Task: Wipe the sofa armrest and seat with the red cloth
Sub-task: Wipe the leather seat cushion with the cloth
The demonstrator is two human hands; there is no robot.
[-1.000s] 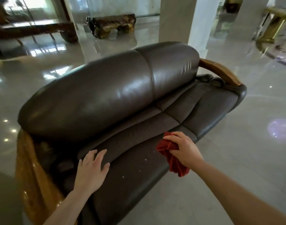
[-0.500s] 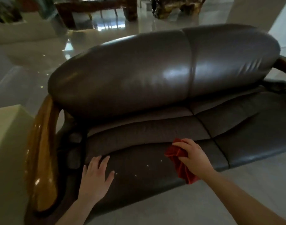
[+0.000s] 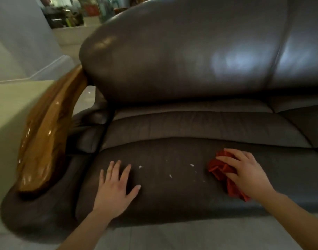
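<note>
We see the left hand (image 3: 114, 186) lying flat on the seat (image 3: 172, 201). Its fingers are straight and spread, and it holds nothing. The right hand (image 3: 244, 172) rests on the seat too. Its fingers bend over the bunched red cloth (image 3: 220, 168) and grip it. Small white bits (image 3: 191, 165) lie on the seat between the two hands. The shiny wood armrest (image 3: 44, 141) is at the left, well apart from the cloth.
</note>
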